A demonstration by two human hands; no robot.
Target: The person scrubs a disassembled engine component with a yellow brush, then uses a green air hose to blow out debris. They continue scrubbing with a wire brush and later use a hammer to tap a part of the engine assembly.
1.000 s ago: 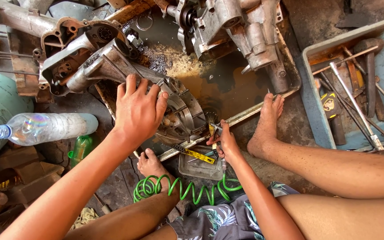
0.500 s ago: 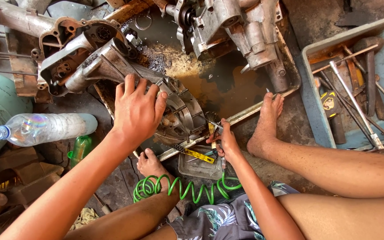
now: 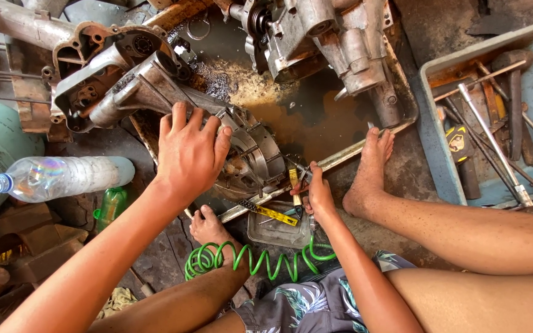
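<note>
Head view | your left hand (image 3: pixel 189 154) flat on engine casing (image 3: pixel 242 154), steadying, fingers spread | right hand (image 3: pixel 317 196) pinching yellow-handled tool (image 3: pixel 295 185) at casing's near edge | risk: oily tray (image 3: pixel 340 157) beyond, tool may slip toward your foot (image 3: pixel 368 172).

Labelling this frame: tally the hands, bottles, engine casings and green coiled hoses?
hands: 2 (left hand, right hand)
bottles: 2 (clear bottle, green bottle)
engine casings: 2 (near casing, far casing)
green coiled hose: 1
Total: 7
</note>
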